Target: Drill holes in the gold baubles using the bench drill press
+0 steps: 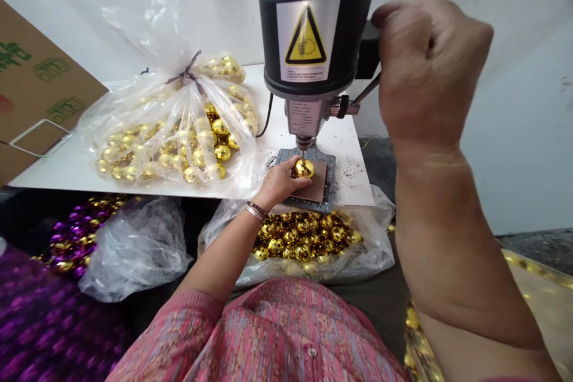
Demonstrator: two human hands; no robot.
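My left hand [277, 182] holds a shiny gold faceted ball [303, 168] down on a brown pad [317, 182], which lies on the grey base [326, 201] of a small bench drill [313, 30]. The tip of the drill bit [302, 156] meets the top of the ball. My right hand [430, 65] is raised in a fist beside the drill head, closed around the metal feed lever [367, 88]. The lever's end is hidden inside that fist.
A tied clear bag of gold balls [179, 137] sits on a white board [349, 185] strewn with dark drill dust. Below lie an open bag of gold balls [304, 245], a bag of purple and gold balls [76, 236], and cardboard [40, 83].
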